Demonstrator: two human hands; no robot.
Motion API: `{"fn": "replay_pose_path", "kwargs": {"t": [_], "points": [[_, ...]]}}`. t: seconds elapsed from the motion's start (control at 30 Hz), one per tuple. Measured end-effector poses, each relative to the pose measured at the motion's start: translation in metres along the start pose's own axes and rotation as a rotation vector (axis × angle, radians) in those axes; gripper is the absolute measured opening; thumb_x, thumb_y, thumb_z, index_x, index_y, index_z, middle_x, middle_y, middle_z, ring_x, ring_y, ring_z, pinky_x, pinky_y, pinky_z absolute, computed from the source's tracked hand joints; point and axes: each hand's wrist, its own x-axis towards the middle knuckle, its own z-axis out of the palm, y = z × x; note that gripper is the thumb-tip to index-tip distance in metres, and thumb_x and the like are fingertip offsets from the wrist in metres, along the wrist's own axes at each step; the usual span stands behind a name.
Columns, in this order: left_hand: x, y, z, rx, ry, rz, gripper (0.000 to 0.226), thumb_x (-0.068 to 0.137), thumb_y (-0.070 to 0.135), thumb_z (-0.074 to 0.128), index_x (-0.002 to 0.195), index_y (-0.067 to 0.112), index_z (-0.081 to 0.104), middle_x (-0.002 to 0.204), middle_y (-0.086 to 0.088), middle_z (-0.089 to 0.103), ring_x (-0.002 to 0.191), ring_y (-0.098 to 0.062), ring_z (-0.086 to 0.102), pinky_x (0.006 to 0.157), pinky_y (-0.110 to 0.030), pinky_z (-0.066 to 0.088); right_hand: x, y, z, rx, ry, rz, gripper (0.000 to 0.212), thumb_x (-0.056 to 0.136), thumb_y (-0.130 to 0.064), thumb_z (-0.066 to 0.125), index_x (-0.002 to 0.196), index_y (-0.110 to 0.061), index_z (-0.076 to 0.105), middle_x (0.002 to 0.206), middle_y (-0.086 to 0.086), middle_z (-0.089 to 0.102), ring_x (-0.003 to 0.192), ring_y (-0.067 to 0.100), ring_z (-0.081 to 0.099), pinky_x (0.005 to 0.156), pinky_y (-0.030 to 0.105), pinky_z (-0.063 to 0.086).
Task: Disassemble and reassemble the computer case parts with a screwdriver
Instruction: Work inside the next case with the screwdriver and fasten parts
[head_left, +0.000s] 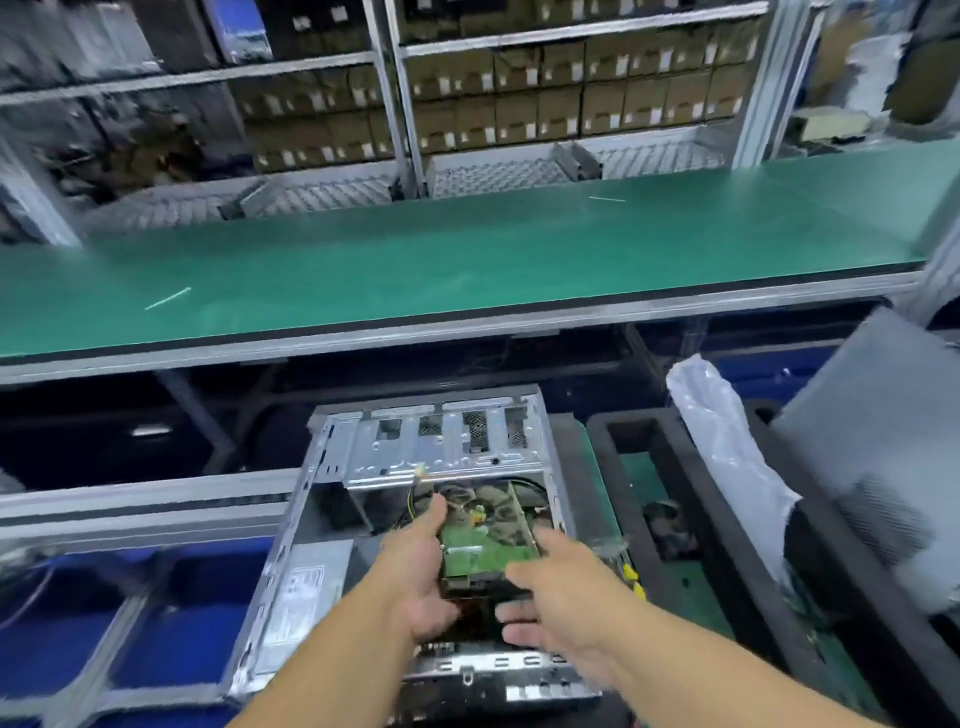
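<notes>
An open silver computer case (332, 457) lies low in front of me, its inside facing up. Over its middle I hold a hard drive (480, 558) with its green circuit board upward. My left hand (421, 582) grips the drive's left edge, thumb along the side. My right hand (561, 592) holds its right near corner, fingers curled under the near end. A grey power supply (306, 597) with a white label sits in the case's left part. No screwdriver is in sight.
A long green bench (467, 260) runs across above the case, with two thin white sticks on it. Shelves of brown boxes (519, 104) stand behind. To the right are a black foam tray (613, 431), a clear plastic bag (727, 447) and a grey panel (883, 441).
</notes>
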Motion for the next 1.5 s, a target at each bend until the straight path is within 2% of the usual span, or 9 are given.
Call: {"fn": "replay_pose_path", "kwargs": {"t": [0.2,0.37,0.57,0.8,0.93,1.1,1.23,1.4,1.5], "points": [[0.028,-0.002,-0.009,0.117,0.013,-0.066,0.03,0.1,0.02,0.05,0.098,-0.001,0.071,0.102,-0.025,0.075,0.079,-0.037,0.075,0.062,-0.041,0.062,0.019,0.012,0.015,0.139,0.143,0.074,0.07,0.104,-0.001,0.046,0.162,-0.031,0.023,0.114,0.009,0.055,0.093,0.033,0.066,0.064,0.038,0.063],[0.046,0.004,-0.014,0.046,-0.079,-0.097,0.036,0.105,0.025,0.05,0.114,-0.005,0.068,0.116,-0.027,0.071,0.094,-0.039,0.075,0.076,-0.043,0.059,0.019,0.008,0.016,0.203,0.137,0.075,0.081,0.102,0.003,0.05,0.165,-0.033,0.013,0.12,0.008,0.054,0.102,0.031,0.061,0.067,0.04,0.062],[0.067,0.003,-0.011,0.033,-0.072,-0.085,0.034,0.107,0.028,0.05,0.118,-0.001,0.065,0.112,-0.028,0.072,0.095,-0.043,0.074,0.06,-0.046,0.062,0.021,0.018,0.011,0.291,0.072,0.012,0.091,0.099,0.005,0.054,0.165,-0.032,0.004,0.163,0.007,0.032,0.137,0.032,0.043,0.105,0.05,0.051],[0.091,0.005,-0.007,0.011,-0.074,0.012,0.032,0.107,0.022,0.049,0.13,0.003,0.058,0.123,-0.029,0.068,0.112,-0.045,0.068,0.088,-0.059,0.058,0.014,0.024,-0.001,0.366,-0.016,0.033,0.082,0.1,0.011,0.049,0.165,-0.029,0.02,0.152,0.024,0.042,0.136,0.05,0.046,0.077,0.045,0.059],[0.099,0.004,-0.001,0.071,-0.031,0.046,0.02,0.102,0.015,0.053,0.111,0.001,0.065,0.104,-0.025,0.073,0.088,-0.038,0.074,0.079,-0.054,0.061,0.014,0.03,-0.005,0.379,-0.041,0.022,0.079,0.1,0.011,0.05,0.165,-0.022,0.018,0.112,0.012,0.051,0.116,0.044,0.058,0.071,0.043,0.061],[0.101,0.006,0.0,0.188,-0.024,0.13,0.014,0.1,0.004,0.056,0.113,0.001,0.061,0.1,-0.023,0.071,0.085,-0.036,0.072,0.077,-0.053,0.062,0.022,0.032,-0.004,0.466,-0.068,0.027,0.079,0.1,0.008,0.055,0.164,-0.015,0.015,0.158,0.023,0.034,0.141,0.047,0.041,0.1,0.055,0.052],[0.102,0.012,-0.001,0.265,-0.021,0.162,0.03,0.102,0.006,0.055,0.128,-0.008,0.056,0.103,-0.026,0.07,0.085,-0.035,0.071,0.079,-0.05,0.061,0.026,0.029,0.004,0.531,-0.133,0.013,0.031,0.102,0.0,0.055,0.132,-0.009,0.051,0.156,0.014,0.038,0.146,0.039,0.038,0.11,0.062,0.043],[0.108,0.011,0.004,0.18,-0.008,0.201,0.034,0.099,0.009,0.062,0.126,-0.011,0.058,0.108,-0.027,0.071,0.094,-0.04,0.072,0.088,-0.051,0.058,0.041,0.022,0.011,0.555,-0.093,-0.078,0.082,0.104,0.0,0.052,0.165,-0.021,0.001,0.172,0.0,0.012,0.152,0.028,0.032,0.113,0.063,0.04],[0.104,0.002,0.0,0.146,0.013,0.14,0.038,0.093,0.005,0.061,0.129,-0.009,0.056,0.113,-0.033,0.069,0.098,-0.045,0.07,0.1,-0.058,0.053,0.048,0.018,0.013,0.573,-0.151,-0.073,0.076,0.104,0.001,0.05,0.165,-0.019,0.008,0.169,0.01,0.024,0.148,0.027,0.04,0.115,0.065,0.037]]}}
